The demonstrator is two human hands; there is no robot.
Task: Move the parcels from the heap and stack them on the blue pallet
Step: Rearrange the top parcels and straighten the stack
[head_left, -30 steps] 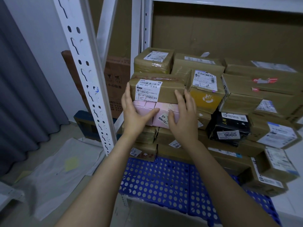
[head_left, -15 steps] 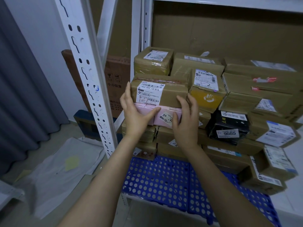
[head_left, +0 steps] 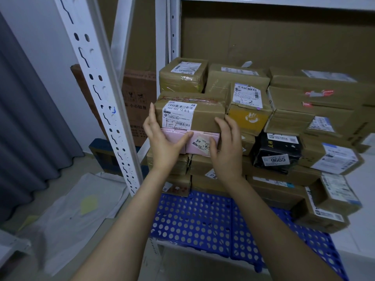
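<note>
The left hand (head_left: 162, 145) and right hand (head_left: 228, 149) lie spread, fingers straight against the ends of a brown parcel (head_left: 203, 116) labelled 502-602-12-815. Their thumbs rest on the pink box (head_left: 199, 144) beneath, whose half-covered label seems to start with 5. Right of the right hand a black parcel (head_left: 278, 151) reads 9665; the stack stands on the blue pallet (head_left: 192, 218) below the wrists, with a white rack post (head_left: 97, 94) and grey curtain (head_left: 24, 118) to the left.
</note>
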